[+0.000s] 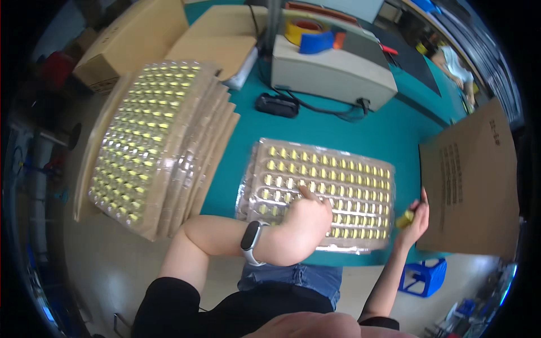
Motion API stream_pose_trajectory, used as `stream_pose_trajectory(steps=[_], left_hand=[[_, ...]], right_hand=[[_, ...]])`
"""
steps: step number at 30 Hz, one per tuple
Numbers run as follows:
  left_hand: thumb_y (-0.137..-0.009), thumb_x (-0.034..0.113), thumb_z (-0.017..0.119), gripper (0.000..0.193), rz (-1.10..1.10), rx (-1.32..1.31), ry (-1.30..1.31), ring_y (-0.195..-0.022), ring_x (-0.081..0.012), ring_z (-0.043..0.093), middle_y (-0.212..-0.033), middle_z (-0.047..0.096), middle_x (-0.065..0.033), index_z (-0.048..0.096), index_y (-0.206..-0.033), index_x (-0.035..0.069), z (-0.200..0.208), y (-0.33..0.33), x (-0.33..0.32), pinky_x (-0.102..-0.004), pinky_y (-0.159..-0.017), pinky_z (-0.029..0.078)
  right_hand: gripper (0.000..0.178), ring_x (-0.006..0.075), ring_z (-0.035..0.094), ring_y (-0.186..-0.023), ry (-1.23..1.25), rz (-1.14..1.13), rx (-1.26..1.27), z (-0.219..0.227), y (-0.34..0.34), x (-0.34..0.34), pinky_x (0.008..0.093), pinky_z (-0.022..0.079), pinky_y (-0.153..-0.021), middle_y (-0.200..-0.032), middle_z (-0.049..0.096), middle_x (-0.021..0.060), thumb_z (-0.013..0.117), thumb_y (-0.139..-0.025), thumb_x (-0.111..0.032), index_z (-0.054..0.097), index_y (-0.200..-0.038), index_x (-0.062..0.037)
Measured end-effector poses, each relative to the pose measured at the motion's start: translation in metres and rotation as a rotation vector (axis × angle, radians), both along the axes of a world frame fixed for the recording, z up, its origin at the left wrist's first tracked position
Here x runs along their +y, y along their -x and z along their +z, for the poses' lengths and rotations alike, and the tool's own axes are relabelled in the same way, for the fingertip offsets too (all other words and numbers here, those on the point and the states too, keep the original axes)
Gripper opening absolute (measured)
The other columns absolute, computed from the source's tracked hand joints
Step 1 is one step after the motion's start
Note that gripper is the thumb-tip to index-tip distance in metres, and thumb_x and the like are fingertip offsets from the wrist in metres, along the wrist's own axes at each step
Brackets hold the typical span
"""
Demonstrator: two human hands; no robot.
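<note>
A clear plastic tray [360,163] with rows of small yellow-wrapped parts lies on the teal table. Over its lower left part is my left hand [309,219], its wrist in a white-banded watch. The index finger reaches down to a cell in the middle rows; the other fingers curl under, and whether they pinch a part is hidden. Cells near this hand at the lower left look paler than the rest. Right of the tray, my right hand [418,221] holds a small yellow part or bunch of parts [404,219], beside the cardboard box.
Tilted at left stands a stack of filled trays [143,135] with cardboard layers. An open cardboard box [470,180] is at right. Behind are a beige machine [329,73] with tape rolls on top, a black object [277,105] and a cable. A blue stool [424,277] stands below.
</note>
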State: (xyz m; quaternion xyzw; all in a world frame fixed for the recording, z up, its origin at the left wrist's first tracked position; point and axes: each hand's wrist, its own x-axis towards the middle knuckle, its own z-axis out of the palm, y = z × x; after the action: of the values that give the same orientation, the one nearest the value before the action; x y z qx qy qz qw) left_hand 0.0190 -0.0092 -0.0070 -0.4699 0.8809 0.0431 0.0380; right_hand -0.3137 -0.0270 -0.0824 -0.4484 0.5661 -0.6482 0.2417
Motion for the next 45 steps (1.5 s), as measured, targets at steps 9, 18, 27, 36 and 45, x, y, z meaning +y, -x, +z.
stream_pose_trajectory(steps=[9,18,27,36,45], left_hand=[[-0.086,0.017,0.072,0.031,0.029,-0.122,-0.003,-0.067,-0.0241,0.077,-0.122,0.064,-0.0467,0.062,-0.108,-0.002,0.008,0.006,0.001,-0.0298,-0.05,0.057],[-0.083,0.013,0.069,0.031,0.018,-0.217,0.105,-0.06,-0.0128,0.072,-0.128,0.065,-0.0425,0.062,-0.111,0.002,0.007,0.008,0.009,-0.0239,-0.051,0.054],[-0.084,0.013,0.067,0.029,-0.036,-0.325,0.04,-0.058,-0.0078,0.066,-0.129,0.066,-0.0401,0.062,-0.11,0.003,0.017,0.009,0.004,-0.0216,-0.049,0.05],[-0.084,0.013,0.067,0.019,-0.011,-0.323,0.068,-0.056,-0.0075,0.064,-0.129,0.067,-0.0394,0.06,-0.102,0.008,0.014,0.008,0.006,-0.021,-0.047,0.049],[-0.084,0.014,0.067,0.018,0.067,-0.226,0.045,-0.058,-0.0094,0.066,-0.127,0.067,-0.0396,0.06,-0.1,0.007,0.007,0.012,0.008,-0.0217,-0.049,0.051]], right_hand=[[0.042,0.017,0.068,-0.088,-0.182,0.488,0.522,0.075,-0.117,-0.023,0.027,0.055,-0.078,-0.103,0.071,0.0095,0.073,-0.093,0.001,0.068,-0.135,-0.0013],[0.024,0.0337,0.069,-0.083,0.061,0.68,1.051,0.056,-0.177,-0.057,0.0437,0.056,-0.074,-0.091,0.069,0.0098,0.079,-0.083,-0.011,0.074,-0.106,-0.0061],[0.024,0.0326,0.07,-0.08,0.038,0.639,1.107,0.053,-0.176,-0.063,0.0427,0.055,-0.071,-0.088,0.07,0.0097,0.081,-0.08,-0.006,0.077,-0.103,-0.0036],[0.021,0.0299,0.068,-0.076,0.113,0.656,1.213,0.054,-0.179,-0.073,0.0421,0.055,-0.07,-0.089,0.069,0.0068,0.08,-0.077,-0.009,0.077,-0.097,-0.0051],[0.026,0.026,0.068,-0.077,0.15,0.632,1.225,0.056,-0.183,-0.071,0.0384,0.053,-0.071,-0.093,0.073,0.0052,0.084,-0.073,-0.007,0.079,-0.099,-0.0055]])
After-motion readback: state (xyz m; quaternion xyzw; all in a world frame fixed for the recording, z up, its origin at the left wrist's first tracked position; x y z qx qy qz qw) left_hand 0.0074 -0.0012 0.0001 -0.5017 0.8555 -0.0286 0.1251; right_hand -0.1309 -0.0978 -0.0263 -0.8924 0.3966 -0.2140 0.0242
